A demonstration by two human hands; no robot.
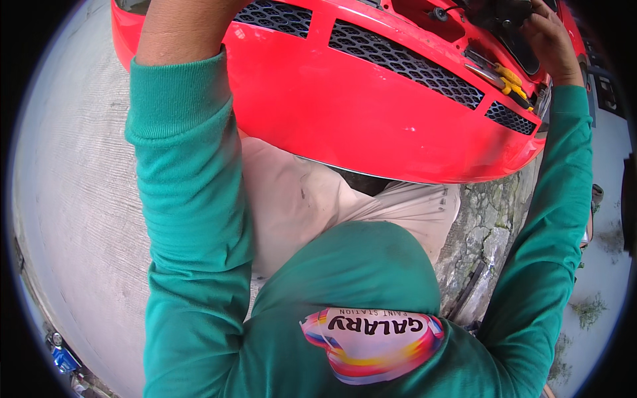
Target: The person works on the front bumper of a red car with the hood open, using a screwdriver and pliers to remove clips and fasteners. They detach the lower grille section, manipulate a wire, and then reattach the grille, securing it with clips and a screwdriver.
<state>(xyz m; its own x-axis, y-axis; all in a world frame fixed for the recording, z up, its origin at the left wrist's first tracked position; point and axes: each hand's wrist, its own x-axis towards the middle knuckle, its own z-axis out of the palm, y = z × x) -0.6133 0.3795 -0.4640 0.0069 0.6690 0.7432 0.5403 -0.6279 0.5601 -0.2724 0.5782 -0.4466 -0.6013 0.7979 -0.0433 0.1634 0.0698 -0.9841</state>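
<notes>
Your left hand lies beyond the top edge of the view, so I cannot tell how far open it is or what it holds; only your bare left forearm (189, 30) shows, above the ribbed cuff of your green left sleeve (186, 166). Far to the left, pale grooved concrete (79, 199) spreads out, with a small blue object (64, 359) near the lower rim, too small to make out. Next to your forearm, the glossy red bumper (345, 99) sweeps across the upper middle, set with black mesh grilles (405, 60). Below it are your pale, smudged trousers (292, 199) and your green shirt (352, 265) with its colourful print (371, 351). Further right, cracked, mossy ground (484, 225) shows under the bumper's end, while tools with yellow and black handles (508, 78) lie along its upper edge. Just above them, in the recess behind the bumper, is a black part (511, 30). Your right hand (552, 43) is at its right side, fingers bent and partly curled against it; whether they grip it or only touch it, you cannot tell.
</notes>
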